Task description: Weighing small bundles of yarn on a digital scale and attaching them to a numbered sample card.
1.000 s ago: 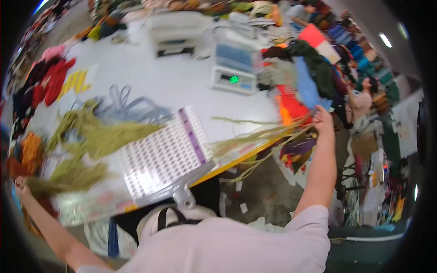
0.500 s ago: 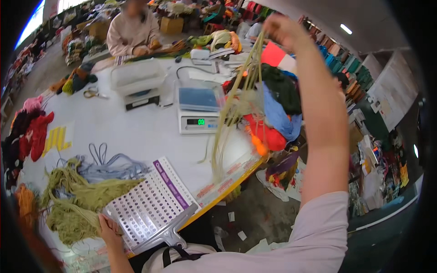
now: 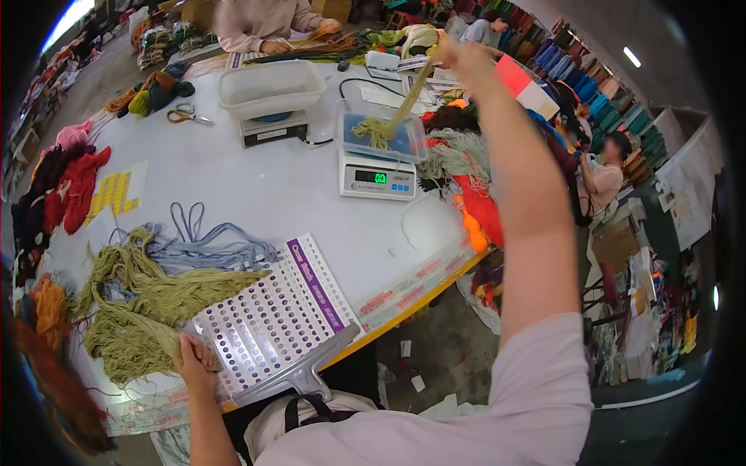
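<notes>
High at the far side, my right hand (image 3: 457, 58) is closed on a thin bunch of olive-green thread strands (image 3: 409, 97). Their lower ends pile in a clear plastic tray (image 3: 346, 138) on a white digital scale (image 3: 378, 177) with a lit green display. At the near left, my left hand (image 3: 196, 359) has its fingers curled on the end of a big olive-green thread hank (image 3: 128, 346). Beside that hand lies a white thread card (image 3: 272, 322) with rows of holes and a purple band, a grey clamp (image 3: 299, 373) along its near edge.
Blue-grey thread (image 3: 214, 248) lies behind the green hank. Scissors (image 3: 189, 116) and a clear bin (image 3: 272, 87) on another device stand farther back. Coloured yarn (image 3: 478, 182) crowds the right table edge; red yarn (image 3: 81, 190) lies left. A co-worker (image 3: 260, 23) sits across the table.
My right hand has carried the strands away from me and slightly left; their hanging ends now rest in the scale's tray. My left hand stays by the card. The view has shifted.
</notes>
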`<state>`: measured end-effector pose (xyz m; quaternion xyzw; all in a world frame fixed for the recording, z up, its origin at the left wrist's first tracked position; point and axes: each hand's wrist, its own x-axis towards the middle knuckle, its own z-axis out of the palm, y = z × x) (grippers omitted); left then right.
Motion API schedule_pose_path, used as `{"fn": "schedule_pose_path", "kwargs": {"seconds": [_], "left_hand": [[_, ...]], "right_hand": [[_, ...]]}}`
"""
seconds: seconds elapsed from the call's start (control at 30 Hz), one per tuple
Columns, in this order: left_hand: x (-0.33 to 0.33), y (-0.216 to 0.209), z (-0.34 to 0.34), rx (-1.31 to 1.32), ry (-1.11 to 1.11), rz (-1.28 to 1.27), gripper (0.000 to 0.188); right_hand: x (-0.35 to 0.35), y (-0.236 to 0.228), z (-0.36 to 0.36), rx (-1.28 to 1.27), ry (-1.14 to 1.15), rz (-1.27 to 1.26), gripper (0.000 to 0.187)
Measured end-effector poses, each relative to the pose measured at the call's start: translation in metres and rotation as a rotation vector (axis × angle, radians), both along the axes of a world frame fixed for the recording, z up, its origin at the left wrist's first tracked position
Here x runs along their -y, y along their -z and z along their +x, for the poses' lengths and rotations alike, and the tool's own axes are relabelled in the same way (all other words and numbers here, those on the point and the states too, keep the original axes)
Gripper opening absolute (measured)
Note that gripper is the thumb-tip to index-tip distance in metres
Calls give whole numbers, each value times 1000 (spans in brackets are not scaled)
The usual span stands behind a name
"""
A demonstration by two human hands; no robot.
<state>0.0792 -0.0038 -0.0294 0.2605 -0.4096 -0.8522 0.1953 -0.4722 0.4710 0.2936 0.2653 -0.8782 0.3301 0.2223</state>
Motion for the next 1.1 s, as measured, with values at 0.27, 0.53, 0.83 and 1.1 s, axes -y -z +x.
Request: {"fn": "schedule_pose_path", "kwargs": {"seconds": [0.27, 0.53, 0.83, 1.1], "left_hand": [[2, -5, 28, 24, -59, -45, 25], [3, -8, 24, 41, -60, -46, 25], [1, -28, 23, 22, -60, 21, 23], [12, -62, 34, 124, -68, -215, 20]], "right_hand": [[43, 239, 132, 979, 338, -887, 34], [20, 278, 164, 1036, 368, -1175, 16], [36, 271, 142, 899, 347, -1207, 22], [43, 271, 127, 922, 428, -1145, 23]]}}
